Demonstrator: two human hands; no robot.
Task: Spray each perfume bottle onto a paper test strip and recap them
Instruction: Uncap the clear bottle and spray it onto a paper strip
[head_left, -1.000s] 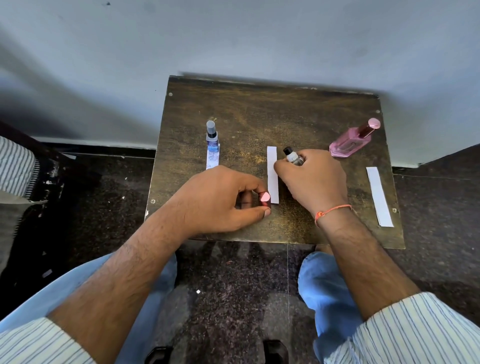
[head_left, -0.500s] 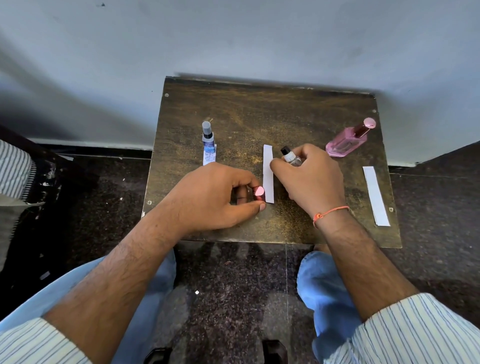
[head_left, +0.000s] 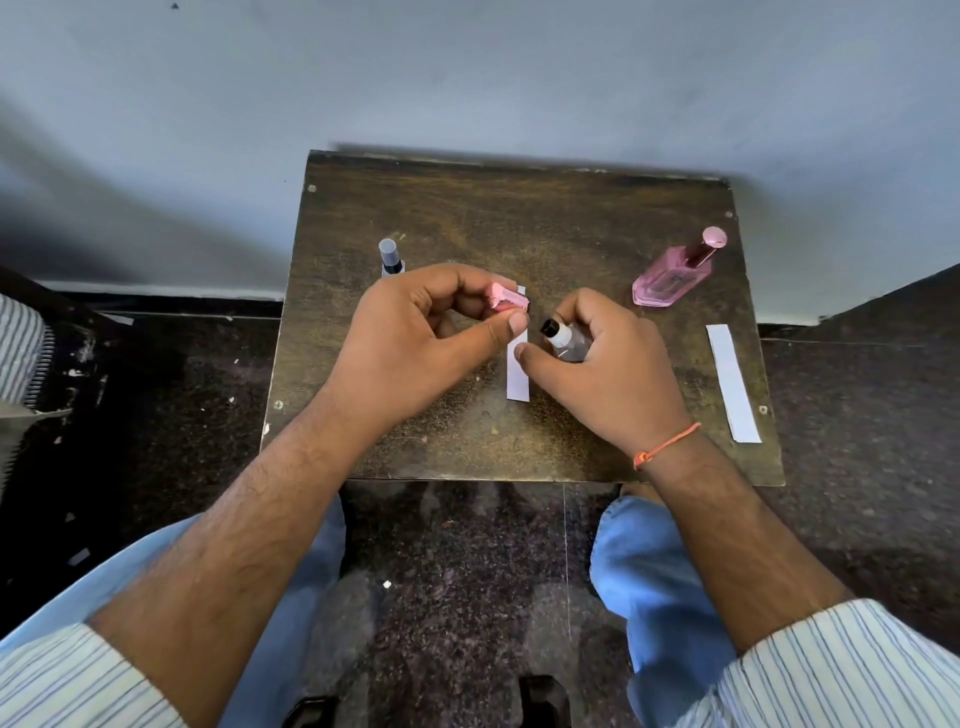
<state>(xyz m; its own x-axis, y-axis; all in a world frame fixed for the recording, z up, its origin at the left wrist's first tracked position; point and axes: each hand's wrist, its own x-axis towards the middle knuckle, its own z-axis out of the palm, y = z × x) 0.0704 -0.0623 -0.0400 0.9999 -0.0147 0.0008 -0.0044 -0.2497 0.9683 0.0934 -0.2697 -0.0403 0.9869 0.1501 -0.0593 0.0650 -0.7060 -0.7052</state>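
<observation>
My right hand (head_left: 608, 369) grips a small clear bottle (head_left: 566, 343) with a black spray nozzle, tilted toward the left over the middle paper strip (head_left: 518, 374). My left hand (head_left: 421, 343) pinches the pink cap (head_left: 506, 300) between thumb and fingers, just up and left of the nozzle, not touching it. A capped pink bottle (head_left: 675, 273) lies at the back right of the small brown table (head_left: 519, 218). A slim bottle with a grey cap (head_left: 389, 257) stands at the back left, its lower part hidden behind my left hand.
A second white paper strip (head_left: 732, 382) lies near the table's right edge. The table stands against a pale wall. My knees in blue trousers (head_left: 649, 571) are below the table's front edge, over a dark speckled floor.
My left hand has lifted the pink cap off the table and carried it up toward the nozzle. My right hand has tilted the clear bottle slightly.
</observation>
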